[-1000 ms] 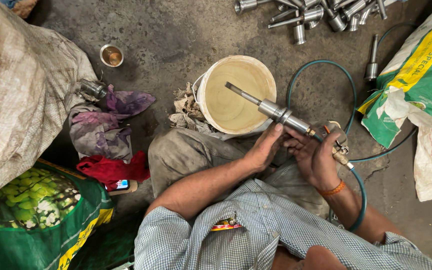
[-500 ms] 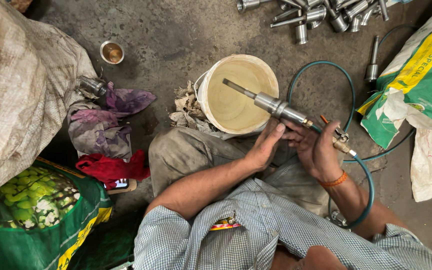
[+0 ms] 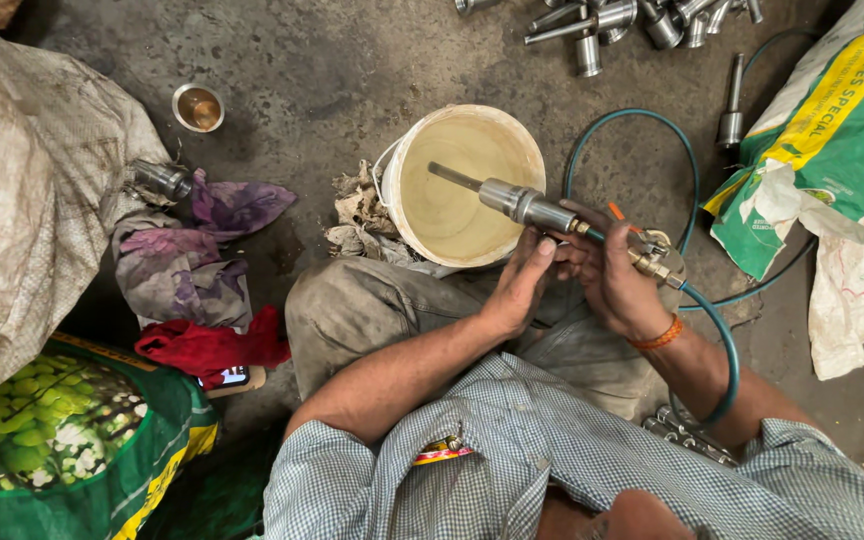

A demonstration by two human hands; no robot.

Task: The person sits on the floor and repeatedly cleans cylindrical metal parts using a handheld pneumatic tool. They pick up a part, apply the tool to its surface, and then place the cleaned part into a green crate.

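Note:
A long metal spindle part (image 3: 512,200) with a thin rod tip is held over a cream bucket (image 3: 407,160) of murky liquid. My left hand (image 3: 517,285) steadies the part from below near its thick end. My right hand (image 3: 612,275) grips a brass air-gun fitting (image 3: 657,258) joined to a teal hose (image 3: 712,330), pressed against the part's rear end. An orange band sits on my right wrist.
Several metal spindle parts (image 3: 612,25) lie at the top. Another one (image 3: 730,105) rests by a green-and-white sack (image 3: 832,130). Rags (image 3: 192,260), a small metal cup (image 3: 198,107), a burlap sack (image 3: 22,200) and a phone (image 3: 227,377) lie to the left.
The part and both hands have shifted slightly left, further over the bucket. The grip looks the same.

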